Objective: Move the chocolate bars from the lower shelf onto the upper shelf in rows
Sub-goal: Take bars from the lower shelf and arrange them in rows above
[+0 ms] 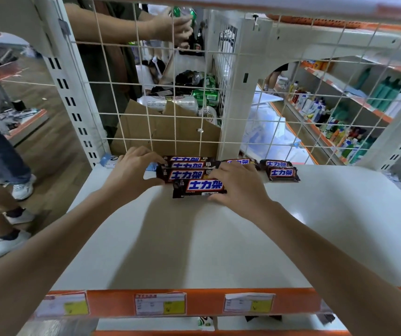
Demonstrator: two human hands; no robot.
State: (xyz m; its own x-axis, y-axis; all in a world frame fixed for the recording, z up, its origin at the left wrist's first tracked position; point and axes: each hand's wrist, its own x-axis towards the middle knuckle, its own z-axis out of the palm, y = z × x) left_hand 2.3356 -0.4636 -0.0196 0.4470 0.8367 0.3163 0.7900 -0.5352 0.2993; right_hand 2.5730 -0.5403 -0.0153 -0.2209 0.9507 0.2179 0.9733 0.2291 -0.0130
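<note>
Several dark-brown chocolate bars with blue-and-white lettering lie at the back of the white upper shelf (218, 238), against the wire grid. The nearest bar (200, 187) lies slightly askew in front of a stacked row (184, 174). My right hand (239, 185) grips the nearest bar's right end, fingers curled over it. My left hand (134, 169) touches the left end of the stacked row with curled fingertips. Two shorter bars (282, 173) lie to the right. Below the shelf's orange edge, dark wrappers (262, 318) show on the lower shelf.
A white wire grid (160, 112) closes the shelf's back. Behind it stand a cardboard box (170, 134) of cans and another person's arm (151, 26). People's legs and shoes (12, 190) are at the left. Stocked shelves (335, 117) run at the right. Price labels (159, 303) line the orange edge.
</note>
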